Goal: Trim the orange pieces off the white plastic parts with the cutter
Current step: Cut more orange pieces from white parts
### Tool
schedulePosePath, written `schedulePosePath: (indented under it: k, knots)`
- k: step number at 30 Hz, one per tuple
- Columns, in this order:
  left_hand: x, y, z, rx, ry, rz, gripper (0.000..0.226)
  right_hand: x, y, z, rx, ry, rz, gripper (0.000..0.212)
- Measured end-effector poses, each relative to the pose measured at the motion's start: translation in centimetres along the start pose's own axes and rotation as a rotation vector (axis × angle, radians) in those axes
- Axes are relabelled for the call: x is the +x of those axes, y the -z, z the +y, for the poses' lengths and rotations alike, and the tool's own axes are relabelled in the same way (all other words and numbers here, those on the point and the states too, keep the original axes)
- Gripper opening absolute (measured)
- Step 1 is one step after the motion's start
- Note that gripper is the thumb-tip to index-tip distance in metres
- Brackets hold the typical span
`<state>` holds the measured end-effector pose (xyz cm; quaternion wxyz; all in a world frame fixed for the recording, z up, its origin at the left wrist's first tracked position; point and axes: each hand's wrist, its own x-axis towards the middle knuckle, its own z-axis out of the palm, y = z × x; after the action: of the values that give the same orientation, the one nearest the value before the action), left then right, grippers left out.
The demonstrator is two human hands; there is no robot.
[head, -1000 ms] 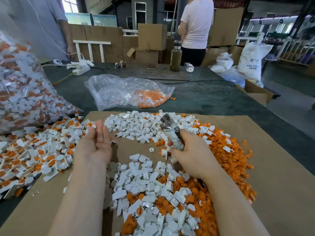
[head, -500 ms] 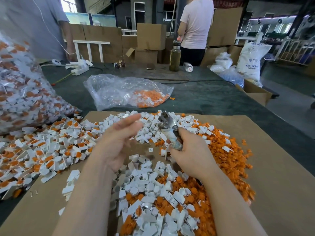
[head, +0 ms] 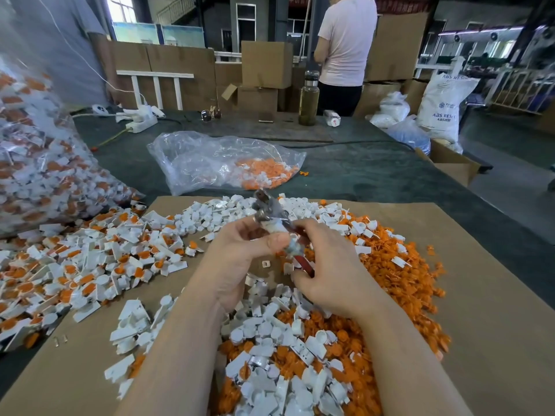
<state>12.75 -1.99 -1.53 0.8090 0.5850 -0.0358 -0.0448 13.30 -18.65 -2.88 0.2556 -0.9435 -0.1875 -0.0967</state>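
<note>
The cutter (head: 269, 209), with a metal head, taped grip and red handle, is held up over the middle of the cardboard sheet (head: 480, 295). My left hand (head: 240, 259) grips its taped part, thumb across it. My right hand (head: 327, 277) holds the red handle lower down. Untrimmed white parts with orange pieces (head: 90, 265) lie heaped at the left. Trimmed white parts (head: 216, 216) lie behind the hands. Cut orange pieces (head: 390, 265) pile up at the right, and a mixed heap (head: 285, 355) lies under my forearms. No part sits in the cutter's jaws that I can see.
A large clear bag of untrimmed parts (head: 30, 160) stands at the far left. A smaller bag holding orange pieces (head: 225, 163) lies behind the cardboard. A bottle (head: 308, 100), a power strip (head: 141, 123), a white sack (head: 444, 106) and a standing person (head: 345, 40) are at the back.
My left hand has swung right from the left heap and taken hold of the cutter. My right hand has slid down onto the red handle.
</note>
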Motion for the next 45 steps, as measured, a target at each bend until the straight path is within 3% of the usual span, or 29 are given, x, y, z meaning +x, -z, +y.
schedulePosePath:
  k: [2,4,8,12,14,18,21,26,34,37,41,43,45]
  knots:
    - [0.1,-0.1,0.1,-0.045,-0.004,0.093,0.044,0.0,-0.2,0.0,0.013,-0.044,0.012,0.059]
    - [0.3,0.0,0.1,0.094,-0.041,0.151,0.036,0.0,-0.4,0.0,0.060,-0.078,0.065,0.050]
    - [1.1,0.5,-0.9,0.683,-0.202,0.219,0.005,-0.1,-0.7,0.5,0.128,-0.181,0.164,0.018]
    - [2.3,0.7,-2.9,1.382,-0.192,0.176,0.028,0.2,-0.4,0.8,0.234,-0.254,0.243,0.013]
    - [2.5,0.6,-3.7,1.506,-0.175,0.126,0.033,0.3,-0.4,0.9,0.241,-0.274,0.276,0.011]
    - [2.6,0.4,-3.7,1.464,-0.221,0.163,0.014,0.5,-0.6,0.8,0.264,-0.307,0.241,0.016]
    - [2.5,0.2,-3.7,1.457,-0.203,0.166,0.017,0.7,-1.0,0.8,0.269,-0.329,0.207,0.010]
    - [2.2,0.0,-2.9,1.049,-0.180,0.204,0.013,0.8,-1.2,0.8,0.287,-0.348,0.194,0.010]
    - [1.8,-0.3,-1.9,0.715,-0.204,0.110,0.026,0.9,-1.2,0.5,0.307,-0.329,0.223,0.011]
    - [1.7,0.2,-1.8,0.795,-0.215,0.147,0.025,0.8,-1.0,0.2,0.302,-0.308,0.251,0.017]
    - [1.9,2.3,-2.2,1.457,-0.098,0.242,0.051,0.7,-0.9,0.3,0.306,-0.318,0.276,0.016]
    - [2.0,2.5,-2.5,1.505,-0.016,0.221,0.047,0.6,-0.9,0.4,0.314,-0.332,0.288,0.018]
    - [2.0,2.3,-2.5,1.410,-0.029,0.221,0.035,0.7,-1.0,0.4,0.325,-0.337,0.298,0.019]
